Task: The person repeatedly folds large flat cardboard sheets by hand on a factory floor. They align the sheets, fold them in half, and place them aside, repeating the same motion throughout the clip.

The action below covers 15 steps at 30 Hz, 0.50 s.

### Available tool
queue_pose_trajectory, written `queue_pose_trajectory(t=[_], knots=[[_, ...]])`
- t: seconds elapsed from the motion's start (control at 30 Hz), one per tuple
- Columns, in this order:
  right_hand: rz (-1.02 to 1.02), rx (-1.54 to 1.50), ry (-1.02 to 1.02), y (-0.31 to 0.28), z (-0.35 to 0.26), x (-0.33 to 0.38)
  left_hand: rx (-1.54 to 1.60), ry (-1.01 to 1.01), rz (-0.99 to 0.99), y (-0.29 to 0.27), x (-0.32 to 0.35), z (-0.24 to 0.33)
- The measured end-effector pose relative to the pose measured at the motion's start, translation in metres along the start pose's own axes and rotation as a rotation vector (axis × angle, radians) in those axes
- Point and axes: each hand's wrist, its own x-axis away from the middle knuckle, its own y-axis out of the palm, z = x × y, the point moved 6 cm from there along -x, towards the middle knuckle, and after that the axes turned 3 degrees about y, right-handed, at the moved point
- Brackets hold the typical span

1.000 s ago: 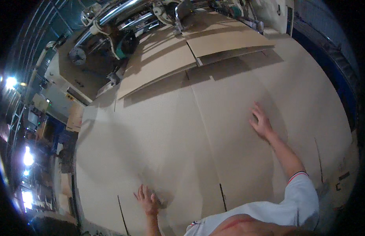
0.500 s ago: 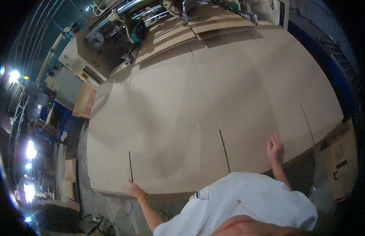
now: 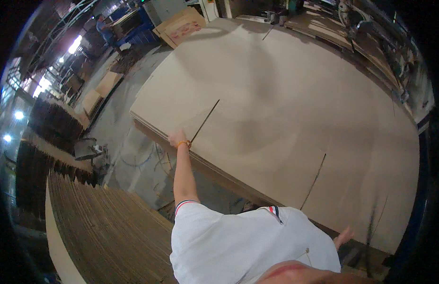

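A wide stack of flat, pale brown cardboard sheets (image 3: pixel 276 118) lies in front of me, with dark slots cut in from its near edge. My left hand (image 3: pixel 178 137), an orange band at its wrist, is at that edge beside the left slot. Its fingers look curled over the top sheet's rim, though they are slightly blurred. Farther right, my right hand (image 3: pixel 344 237) is at the near edge, fingers stretched out and holding nothing visible. My shirt hides most of the right forearm.
Upright packed cardboard (image 3: pixel 101 227) stands close on my left. Machinery (image 3: pixel 361 28) borders the stack at the far right. A printed cardboard piece (image 3: pixel 181 27) leans beyond the far left corner. Another person (image 3: pixel 106 31) stands in the far left background.
My view has swung left, bringing the upright cardboard and floor into sight. My left hand has gone from open fingers to curled at the sheet's edge. The right hand has drawn back toward me.
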Motion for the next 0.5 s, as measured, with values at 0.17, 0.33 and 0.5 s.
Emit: queue_pose_trajectory(t=[0.17,0.33,0.5], knots=[[-0.219,-0.398,0.115,-0.002,-0.017,-0.001,0.755,-0.497,-0.103,-0.017,-0.033,-0.035],[-0.348,-0.467,0.093,0.016,-0.055,-0.008,1.208,-0.421,-0.412,-0.037,-0.076,-0.076],[-0.324,-0.487,0.056,-0.016,-0.085,0.006,1.111,-0.359,-0.524,-0.012,-0.039,0.001]])
